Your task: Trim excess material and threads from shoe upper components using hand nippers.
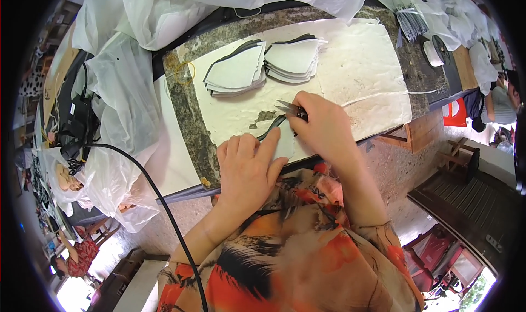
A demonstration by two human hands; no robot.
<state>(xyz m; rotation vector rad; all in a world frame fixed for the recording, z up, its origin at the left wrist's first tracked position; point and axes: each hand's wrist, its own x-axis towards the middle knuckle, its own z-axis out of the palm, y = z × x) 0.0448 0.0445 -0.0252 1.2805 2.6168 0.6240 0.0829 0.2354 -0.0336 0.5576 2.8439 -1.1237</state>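
My right hand (323,123) is closed around small scissors (293,109) with a dark handle, their pointed blades directed left. Under my left hand (246,166) lies a pale cut piece (283,146) with a black strip along its curved edge. The fingers of that hand are stretched out and press the piece flat on the board, thumb apart from the index finger. The scissor blades are just above the far end of the black strip. Beyond my hands lie two fanned stacks of similar pieces, a left stack (235,71) and a right stack (293,60), both with black edges.
A worn white sheet (364,65) covers the dark, stained board. A white cord (378,94) runs across it toward a spool (435,50) at right. Grey strips (411,22) lie at the back right. Translucent plastic bags (123,87) crowd the left and back; a black cable (159,194) hangs at left.
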